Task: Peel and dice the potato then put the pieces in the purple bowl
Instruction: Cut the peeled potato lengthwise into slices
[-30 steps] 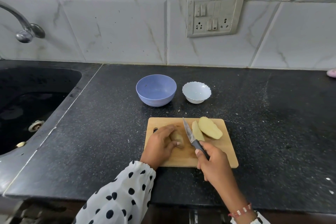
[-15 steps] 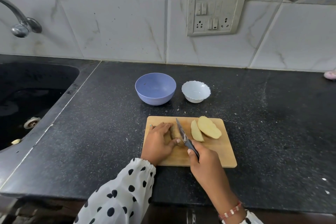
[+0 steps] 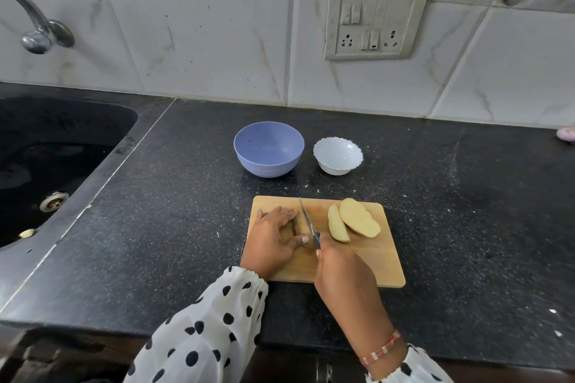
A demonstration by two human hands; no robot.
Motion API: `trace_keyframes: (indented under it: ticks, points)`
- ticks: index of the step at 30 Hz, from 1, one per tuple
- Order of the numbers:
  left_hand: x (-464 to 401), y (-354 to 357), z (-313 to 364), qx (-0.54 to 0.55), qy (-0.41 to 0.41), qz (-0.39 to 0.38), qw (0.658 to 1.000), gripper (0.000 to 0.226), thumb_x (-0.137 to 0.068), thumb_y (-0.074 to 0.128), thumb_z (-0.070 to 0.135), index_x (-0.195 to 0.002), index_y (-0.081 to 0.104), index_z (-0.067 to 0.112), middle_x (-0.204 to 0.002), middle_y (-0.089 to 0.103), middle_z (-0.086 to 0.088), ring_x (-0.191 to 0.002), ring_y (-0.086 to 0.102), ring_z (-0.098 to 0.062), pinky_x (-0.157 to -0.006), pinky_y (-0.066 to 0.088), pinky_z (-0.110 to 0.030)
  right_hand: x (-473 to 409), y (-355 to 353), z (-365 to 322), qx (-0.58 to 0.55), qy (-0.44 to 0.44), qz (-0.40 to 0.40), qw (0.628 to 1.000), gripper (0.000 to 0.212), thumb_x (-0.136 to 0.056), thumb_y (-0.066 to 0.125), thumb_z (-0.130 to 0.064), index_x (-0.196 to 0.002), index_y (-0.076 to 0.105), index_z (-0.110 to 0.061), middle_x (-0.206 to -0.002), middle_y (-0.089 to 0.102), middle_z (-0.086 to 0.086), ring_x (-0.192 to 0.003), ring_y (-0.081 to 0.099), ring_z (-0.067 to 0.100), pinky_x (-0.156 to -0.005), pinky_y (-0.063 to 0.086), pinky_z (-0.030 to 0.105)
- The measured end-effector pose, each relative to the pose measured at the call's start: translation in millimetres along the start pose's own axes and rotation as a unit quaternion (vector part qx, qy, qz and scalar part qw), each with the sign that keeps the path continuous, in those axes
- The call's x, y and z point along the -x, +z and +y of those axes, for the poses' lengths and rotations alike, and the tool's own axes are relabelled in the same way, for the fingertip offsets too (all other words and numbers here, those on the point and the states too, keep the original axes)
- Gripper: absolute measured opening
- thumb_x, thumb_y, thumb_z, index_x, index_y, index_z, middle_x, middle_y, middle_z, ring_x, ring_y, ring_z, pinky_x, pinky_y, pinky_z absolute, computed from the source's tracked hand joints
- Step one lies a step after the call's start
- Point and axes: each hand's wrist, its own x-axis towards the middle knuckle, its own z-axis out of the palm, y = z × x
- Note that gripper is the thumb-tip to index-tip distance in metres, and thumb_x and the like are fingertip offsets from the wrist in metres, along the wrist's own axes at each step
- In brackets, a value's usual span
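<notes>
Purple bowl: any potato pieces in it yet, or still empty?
Empty of potato. The purple bowl shows bare inside except one tiny dark speck; the cut potato slices lie on the cutting board.

The left hand [image 3: 273, 239] lies low with fingers curved over a potato piece [image 3: 299, 228], thumb tucked in. The right hand [image 3: 340, 270] is closed around a knife [image 3: 308, 221], wrist bent toward the body.

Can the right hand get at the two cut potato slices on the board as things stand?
Probably yes, but not freely: the potato slices lie uncovered on the cutting board, just beyond the right hand. That hand grips the knife, so it would need to set it down first.
</notes>
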Motion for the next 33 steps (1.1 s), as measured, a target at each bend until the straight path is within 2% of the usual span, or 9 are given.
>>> trace_keyframes:
  ticks: [4, 9, 12, 15, 18, 23, 27, 31, 33]
  points:
    - [1, 0, 0, -0.001, 0.000, -0.002, 1.000, 0.057, -0.077, 0.072, 0.030, -0.128, 0.052, 0.014, -0.135, 0.050, -0.001, -0.133, 0.033, -0.016, -0.110, -0.001, -0.025, 2, -6, -5, 0.039, -0.010, -0.034, 0.999, 0.054, -0.098, 0.039, -0.016, -0.147, 0.016, -0.014, -0.111, 0.060, 0.004, -0.097, 0.060, 0.018, -0.069, 0.042, 0.027]
    - [0, 1, 0, -0.010, -0.004, -0.006, 1.000, 0.057, -0.077, 0.072, 0.030, -0.127, 0.053, 0.013, -0.134, 0.051, -0.001, -0.133, 0.033, -0.018, -0.111, 0.000, -0.028, -12, -5, -9, 0.035, 0.017, -0.051, 0.998, 0.047, -0.096, 0.041, -0.014, -0.140, 0.026, -0.017, -0.109, 0.062, 0.004, -0.096, 0.062, 0.019, -0.067, 0.041, 0.028]
    - [0, 0, 0, -0.007, -0.004, -0.010, 1.000, 0.057, -0.077, 0.072, 0.031, -0.127, 0.053, 0.013, -0.134, 0.051, 0.000, -0.134, 0.033, -0.017, -0.111, 0.000, -0.028, -4, -2, -4, 0.038, 0.018, -0.060, 0.997, 0.056, -0.096, 0.045, -0.016, -0.145, 0.018, -0.017, -0.108, 0.061, 0.003, -0.094, 0.061, 0.016, -0.069, 0.044, 0.027]
    - [0, 0, -1, -0.011, 0.001, -0.012, 1.000, 0.057, -0.077, 0.071, 0.031, -0.128, 0.052, 0.014, -0.134, 0.050, 0.000, -0.134, 0.032, -0.017, -0.111, -0.001, -0.028, 5, 0, 0, 0.027, -0.001, -0.050, 0.998, 0.056, -0.097, 0.044, -0.019, -0.146, 0.018, -0.018, -0.102, 0.061, 0.001, -0.088, 0.059, 0.014, -0.063, 0.041, 0.024]
    - [1, 0, 0, -0.015, 0.001, -0.017, 1.000, 0.058, -0.078, 0.070, 0.032, -0.129, 0.051, 0.014, -0.135, 0.049, 0.000, -0.134, 0.031, -0.017, -0.111, -0.001, -0.028, -3, 1, 0, 0.015, 0.002, -0.037, 0.999, 0.054, -0.097, 0.045, -0.020, -0.145, 0.022, -0.018, -0.105, 0.061, 0.001, -0.091, 0.060, 0.015, -0.068, 0.045, 0.025]
    - [2, 0, 0, -0.024, 0.004, -0.021, 0.999, 0.058, -0.077, 0.070, 0.035, -0.129, 0.052, 0.016, -0.134, 0.050, 0.001, -0.135, 0.031, -0.016, -0.111, -0.002, -0.028, -2, 1, 3, -0.021, -0.009, -0.001, 1.000, 0.047, -0.098, 0.042, -0.025, -0.143, 0.028, -0.020, -0.104, 0.062, -0.001, -0.091, 0.061, 0.013, -0.065, 0.040, 0.021]
    - [1, 0, 0, -0.030, 0.011, -0.028, 0.999, 0.058, -0.078, 0.069, 0.038, -0.130, 0.050, 0.018, -0.135, 0.050, 0.002, -0.135, 0.029, -0.015, -0.111, -0.004, -0.026, -1, 4, 6, -0.015, -0.019, 0.004, 1.000, 0.050, -0.099, 0.041, -0.025, -0.145, 0.025, -0.019, -0.105, 0.062, -0.001, -0.091, 0.060, 0.012, -0.067, 0.042, 0.021]
    - [-2, 0, -1, -0.037, 0.002, -0.029, 0.999, 0.058, -0.079, 0.068, 0.037, -0.130, 0.051, 0.016, -0.134, 0.051, 0.000, -0.135, 0.030, -0.016, -0.112, -0.003, -0.029, -5, 1, 7, -0.045, -0.002, -0.001, 0.999, 0.046, -0.099, 0.039, -0.025, -0.144, 0.029, -0.020, -0.110, 0.061, -0.001, -0.097, 0.059, 0.013, -0.074, 0.047, 0.024]
    - [-2, 0, -1, -0.039, 0.004, -0.033, 0.999, 0.058, -0.080, 0.067, 0.038, -0.131, 0.050, 0.017, -0.135, 0.050, 0.000, -0.135, 0.030, -0.017, -0.112, -0.003, -0.029, 4, 2, 9, -0.049, 0.000, 0.006, 0.999, 0.046, -0.100, 0.038, -0.026, -0.145, 0.028, -0.021, -0.107, 0.061, -0.002, -0.095, 0.059, 0.012, -0.073, 0.047, 0.023]
